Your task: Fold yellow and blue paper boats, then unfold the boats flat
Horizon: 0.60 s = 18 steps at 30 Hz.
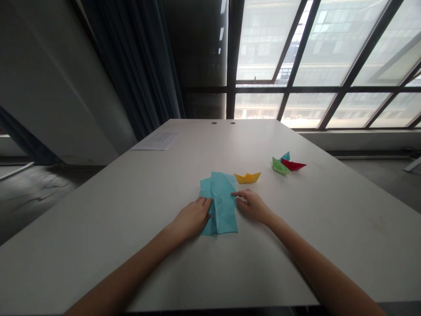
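A folded sheet of light blue paper (221, 202) lies on the white table (131, 210) in front of me. My left hand (192, 218) rests on its left edge, fingers laid together and flat on the paper. My right hand (251, 205) presses the paper's right edge with its fingertips, fingers stretched out. Just beyond the sheet sits a yellow paper boat (247, 177).
Farther right on the table are a green paper boat (279, 166), a red one (292, 165) and a small blue one (285, 156) close together. A white printed sheet (155, 141) lies at the far left. Windows and a dark curtain stand behind the table.
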{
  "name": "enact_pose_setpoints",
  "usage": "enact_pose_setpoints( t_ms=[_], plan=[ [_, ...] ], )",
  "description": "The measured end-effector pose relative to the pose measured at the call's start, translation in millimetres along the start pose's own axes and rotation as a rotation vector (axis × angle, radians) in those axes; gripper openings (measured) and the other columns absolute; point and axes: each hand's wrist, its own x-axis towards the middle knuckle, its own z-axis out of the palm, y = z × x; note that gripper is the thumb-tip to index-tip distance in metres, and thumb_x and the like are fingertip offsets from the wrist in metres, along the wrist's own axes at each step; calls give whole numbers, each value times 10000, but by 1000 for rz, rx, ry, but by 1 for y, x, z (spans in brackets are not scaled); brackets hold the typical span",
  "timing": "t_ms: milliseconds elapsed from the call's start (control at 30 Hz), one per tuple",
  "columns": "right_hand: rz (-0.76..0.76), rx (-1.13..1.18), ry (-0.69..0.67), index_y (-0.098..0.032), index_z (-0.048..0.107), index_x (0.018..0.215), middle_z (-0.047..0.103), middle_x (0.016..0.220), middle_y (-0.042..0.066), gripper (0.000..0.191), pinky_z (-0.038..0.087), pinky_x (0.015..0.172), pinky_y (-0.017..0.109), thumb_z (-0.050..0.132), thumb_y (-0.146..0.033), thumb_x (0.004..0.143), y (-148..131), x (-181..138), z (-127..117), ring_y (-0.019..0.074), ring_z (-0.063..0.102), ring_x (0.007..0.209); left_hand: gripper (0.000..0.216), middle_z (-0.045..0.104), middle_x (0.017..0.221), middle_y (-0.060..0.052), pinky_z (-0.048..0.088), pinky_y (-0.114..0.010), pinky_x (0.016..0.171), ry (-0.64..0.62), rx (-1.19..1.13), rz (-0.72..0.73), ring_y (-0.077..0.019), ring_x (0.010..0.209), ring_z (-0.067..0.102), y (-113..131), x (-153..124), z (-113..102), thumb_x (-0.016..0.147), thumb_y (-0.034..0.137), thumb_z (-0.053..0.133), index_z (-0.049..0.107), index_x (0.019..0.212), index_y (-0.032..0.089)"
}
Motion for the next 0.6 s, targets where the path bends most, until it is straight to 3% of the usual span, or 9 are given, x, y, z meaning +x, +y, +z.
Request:
enact_pose_setpoints(
  t_ms=[133,267,367,467,600],
  plan=[
    [-18,-41,1,-180,623,1033,656,1018,70,268,413,882,360,510,-228,795,4,1,5,205,558,971,438,511,1143,-197,391,-393,896,-70,66,-85,-271,1086,485,-9,-3,-9,864,269,330,357,1253,70],
    [-37,-75,-27,-177,609,1060,636,1039,85,317,403,894,367,575,-278,762,2,1,10,215,542,993,594,574,1018,-210,431,-474,755,-52,131,-320,-340,961,549,-9,0,-16,867,514,204,373,1275,116],
    [-71,-113,-73,-175,589,1088,619,1057,93,343,393,898,382,578,-268,758,-2,-1,14,223,530,1007,692,578,1026,-209,406,-527,731,-12,185,-377,-389,956,542,-2,5,-11,803,644,200,320,1338,222],
    [-111,-125,-80,-190,569,1092,600,1066,85,333,392,899,383,569,-257,766,-1,-2,11,218,522,1006,685,505,1178,-224,360,-565,788,23,219,-364,-420,1031,496,1,10,2,767,656,320,340,1333,271],
    [-106,-201,98,-192,526,1087,537,1125,100,308,384,908,394,530,-255,785,12,2,-4,228,477,1065,647,247,1417,-210,238,-550,970,15,157,-171,-396,1292,204,-4,12,17,833,540,310,341,1338,137]
  ],
)
